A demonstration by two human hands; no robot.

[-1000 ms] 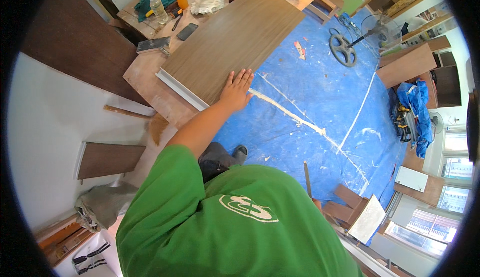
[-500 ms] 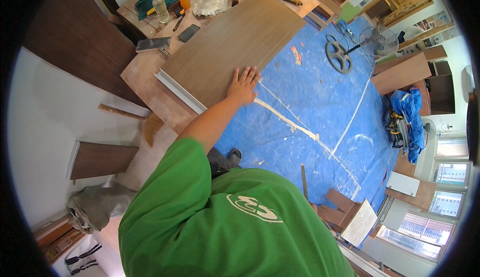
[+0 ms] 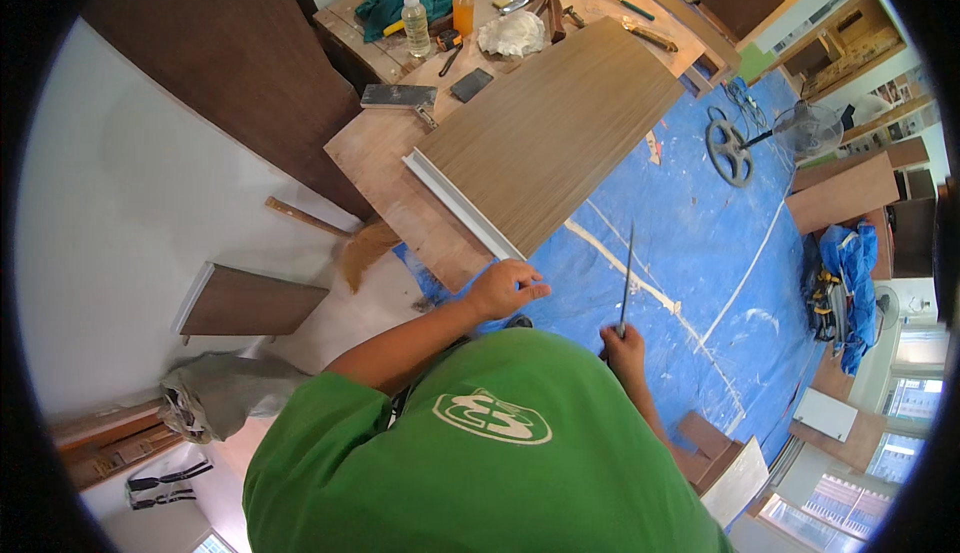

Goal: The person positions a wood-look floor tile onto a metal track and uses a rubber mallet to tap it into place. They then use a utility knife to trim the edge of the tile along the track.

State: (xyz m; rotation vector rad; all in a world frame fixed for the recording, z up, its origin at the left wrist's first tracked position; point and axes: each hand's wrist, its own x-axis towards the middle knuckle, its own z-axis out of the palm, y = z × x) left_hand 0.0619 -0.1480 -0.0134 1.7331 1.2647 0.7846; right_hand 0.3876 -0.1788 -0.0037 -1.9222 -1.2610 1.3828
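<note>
Wood-grain panel (image 3: 545,128) lies flat on the workbench (image 3: 375,153), its near corner overhanging the blue tarp (image 3: 700,243). Left hand (image 3: 503,288) hovers by that corner, fingers loosely curled, whether touching I cannot tell. Right hand (image 3: 624,348) grips a thin metal rod (image 3: 627,278) in a closed fist, pointing it far. Bottles (image 3: 438,18) stand at the bench's far end.

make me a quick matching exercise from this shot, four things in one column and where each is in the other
Things:
1 left hand
2 thin metal rod
3 orange bottle
4 fan

Places:
a standing on the cluttered bench
b on the blue tarp
c held upright in the right hand
d at the near corner of the wood panel

Pairs: 1-d, 2-c, 3-a, 4-b
</note>
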